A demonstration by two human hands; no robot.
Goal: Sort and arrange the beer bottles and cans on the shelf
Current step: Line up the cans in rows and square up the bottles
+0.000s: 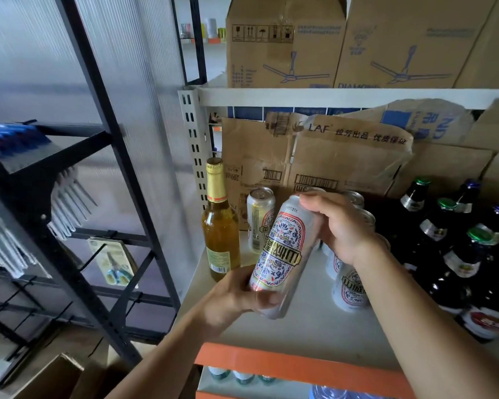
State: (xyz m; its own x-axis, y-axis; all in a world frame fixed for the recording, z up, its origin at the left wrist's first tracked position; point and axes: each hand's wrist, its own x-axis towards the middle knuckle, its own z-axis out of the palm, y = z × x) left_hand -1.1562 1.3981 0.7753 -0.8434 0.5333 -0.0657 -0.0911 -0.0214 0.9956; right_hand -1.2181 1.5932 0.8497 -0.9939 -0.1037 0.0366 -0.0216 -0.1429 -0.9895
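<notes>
A tall silver can (283, 251) with a red and blue pattern is up in the air, over the near left part of the white shelf (300, 335). It leans, with its top toward the far right and its bottom toward the near left. Two hands hold it. The left hand (234, 300) is curled round the bottom end. The right hand (340, 226) is curled over the top end, with its fingers wrapped on the rim.

To the left stands a yellow glass bottle (220, 226) with a gold neck. Just to its right and a bit farther back stands one more can (260, 217) of the same kind. More matching cans (349, 289) stand to the right, partly hidden by the right arm. At the far right is a crowd of dark bottles (458, 254). Brown boxes (343, 156) lean along the back.

The can is probably full (I cannot tell for sure), so it would feel a bit heavy for its size. Its wall looks like thin, smooth metal, so it may slip, or dent if squeezed hard. The best place to hold it is round the middle of its side, or by both ends as now. It should stand well on its flat bottom, most likely next to the other cans. A bump could knock the glass bottle over, and glass breaks.
</notes>
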